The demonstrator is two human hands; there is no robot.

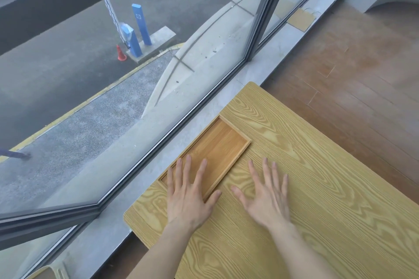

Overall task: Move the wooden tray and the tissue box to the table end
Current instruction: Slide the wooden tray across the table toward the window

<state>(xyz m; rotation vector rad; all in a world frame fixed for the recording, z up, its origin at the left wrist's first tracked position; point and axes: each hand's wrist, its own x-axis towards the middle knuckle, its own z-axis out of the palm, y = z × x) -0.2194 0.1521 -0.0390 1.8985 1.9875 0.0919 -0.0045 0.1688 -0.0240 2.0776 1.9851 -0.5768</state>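
One of two: only the wooden tray (223, 142) shows, lying along the window-side edge of the tabletop (317, 188), near its far corner.
Tissue box: out of my view.
Left hand (189, 197): open flat, fingers over the tray's near end, gripping nothing.
Right hand (264, 195): spread, empty, on bare tabletop.
Progress: I judge the tray roughly placed, the box left.
Writing: none readable.

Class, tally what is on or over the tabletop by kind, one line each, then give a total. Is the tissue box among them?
Wooden tray: 1
Hands: 2, left hand and right hand, both open
Tissue box: 0, not in view
Total: 3
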